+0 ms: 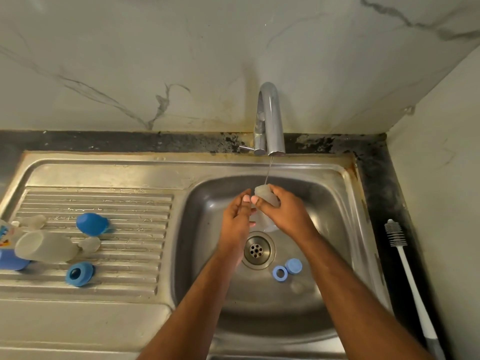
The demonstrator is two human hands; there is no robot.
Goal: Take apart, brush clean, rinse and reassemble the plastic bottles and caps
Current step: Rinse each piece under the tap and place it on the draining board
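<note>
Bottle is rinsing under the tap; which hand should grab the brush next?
Probably right: the brush lies on the counter right of the sink. But the right hand grips the bottle.

the right hand (pixel 283 211) covers most of the clear bottle (pixel 263 194), so its lower part is hard to make out. at the left edge a printed bottle (pixel 6 233) and a blue piece (pixel 13 259) are cut off. the brush (pixel 410 281) handle runs out of view at the near right.
</note>
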